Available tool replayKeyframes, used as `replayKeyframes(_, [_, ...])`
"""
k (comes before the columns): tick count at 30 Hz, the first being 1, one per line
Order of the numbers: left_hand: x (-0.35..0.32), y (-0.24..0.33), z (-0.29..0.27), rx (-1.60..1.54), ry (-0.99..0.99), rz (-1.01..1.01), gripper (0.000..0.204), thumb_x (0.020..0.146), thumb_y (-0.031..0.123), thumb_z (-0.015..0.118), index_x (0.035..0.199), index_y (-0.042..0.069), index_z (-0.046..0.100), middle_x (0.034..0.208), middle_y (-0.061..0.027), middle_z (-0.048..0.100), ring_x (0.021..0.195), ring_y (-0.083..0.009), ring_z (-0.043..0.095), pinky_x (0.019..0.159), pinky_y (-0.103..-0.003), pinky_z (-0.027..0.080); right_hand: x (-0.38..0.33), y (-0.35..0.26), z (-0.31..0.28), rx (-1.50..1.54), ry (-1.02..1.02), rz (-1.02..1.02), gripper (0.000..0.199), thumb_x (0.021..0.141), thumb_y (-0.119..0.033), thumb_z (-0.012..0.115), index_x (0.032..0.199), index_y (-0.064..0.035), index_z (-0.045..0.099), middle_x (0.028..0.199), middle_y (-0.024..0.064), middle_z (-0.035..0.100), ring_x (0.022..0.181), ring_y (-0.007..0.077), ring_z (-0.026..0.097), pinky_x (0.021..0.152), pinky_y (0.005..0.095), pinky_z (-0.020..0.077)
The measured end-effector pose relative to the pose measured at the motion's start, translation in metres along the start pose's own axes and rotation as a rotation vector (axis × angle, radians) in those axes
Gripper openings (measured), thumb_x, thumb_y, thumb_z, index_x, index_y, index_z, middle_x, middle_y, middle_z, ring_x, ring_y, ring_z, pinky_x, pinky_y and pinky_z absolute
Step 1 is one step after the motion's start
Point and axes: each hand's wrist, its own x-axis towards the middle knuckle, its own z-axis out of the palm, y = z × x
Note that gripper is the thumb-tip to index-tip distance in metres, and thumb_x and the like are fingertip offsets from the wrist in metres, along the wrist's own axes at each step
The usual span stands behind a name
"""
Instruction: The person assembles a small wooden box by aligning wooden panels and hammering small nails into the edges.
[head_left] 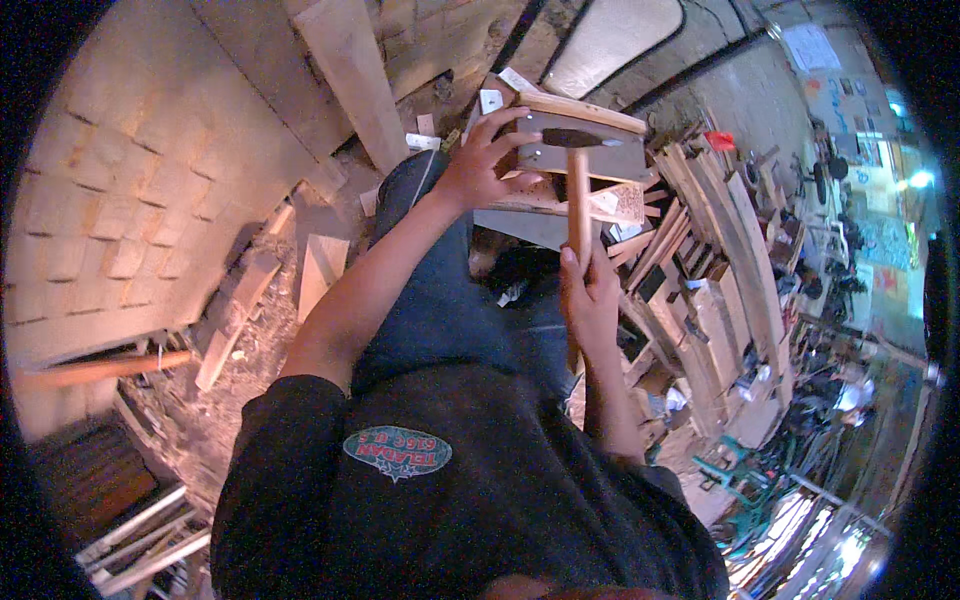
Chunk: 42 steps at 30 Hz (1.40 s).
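My right hand (590, 290) is wrapped round the wooden handle of a hammer (579, 195). Its dark head lies over the grey face of a small wooden piece (590, 160) in front of me, which has a pale wood strip along its far edge. Whether the head touches that face, I cannot tell. My left hand (485, 165) rests at the left end of this piece, fingers spread and thumb apart. Small bright spots, perhaps nail heads, show near its fingertips. Below the grey face is a pale wooden ledge (625, 203) with speckled bits on it.
Stacked boards and offcuts (715, 260) stand close on the right. A metal-framed chair (615, 45) is beyond the work. To the left, wood blocks (240, 315) lie among shavings beside a tall stack of pale panels (130, 190). Green plastic chairs (735, 470) are at the lower right.
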Motion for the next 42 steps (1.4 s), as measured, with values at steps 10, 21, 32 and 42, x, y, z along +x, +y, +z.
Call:
replayKeyframes(10, [-0.011,-0.022,-0.011,0.162,-0.172,0.181,0.040,0.090,0.025,0.064,0.129,0.019,0.067,0.151,-0.0226,0.032,0.143,-0.0409,0.033,0.117,-0.048,0.031,-0.050,0.031,-0.013,0.252,0.025,0.128,0.033,0.101,-0.031,0.057,0.105,0.0021,0.061,0.074,0.0168,0.059,0.067,0.0245,0.056,0.066,0.0392,0.0480])
replayKeyframes(21, [0.000,0.003,0.003,-0.356,0.090,-0.229,0.037,0.104,0.021,0.050,0.136,0.002,0.052,0.145,-0.0180,0.043,0.134,-0.0298,0.044,0.113,-0.042,0.033,-0.094,0.065,-0.016,0.338,0.011,0.270,0.031,0.100,-0.030,0.058,0.103,0.0009,0.061,0.075,0.0167,0.059,0.068,0.0246,0.058,0.069,0.0396,0.0485])
replayKeyframes(32, [0.030,-0.010,-0.006,-0.573,-0.107,-0.776,0.055,0.086,0.027,0.077,0.130,0.002,0.056,0.118,-0.0099,0.064,0.106,-0.0189,0.060,0.096,-0.033,0.046,-0.039,0.013,0.017,0.165,0.139,-0.166,0.026,0.099,-0.023,0.060,0.100,0.0031,0.059,0.072,0.0234,0.060,0.064,0.0384,0.062,0.060,0.0437,0.0468])
replayKeyframes(42, [0.023,-0.026,-0.003,-0.462,-0.156,-0.678,0.065,0.084,0.019,0.077,0.140,0.002,0.049,0.123,-0.0110,0.061,0.113,-0.0202,0.059,0.099,-0.034,0.046,-0.019,-0.004,0.028,-0.028,0.178,-0.193,0.026,0.098,-0.023,0.060,0.093,0.0026,0.059,0.071,0.0270,0.062,0.069,0.0468,0.063,0.058,0.0512,0.0457])
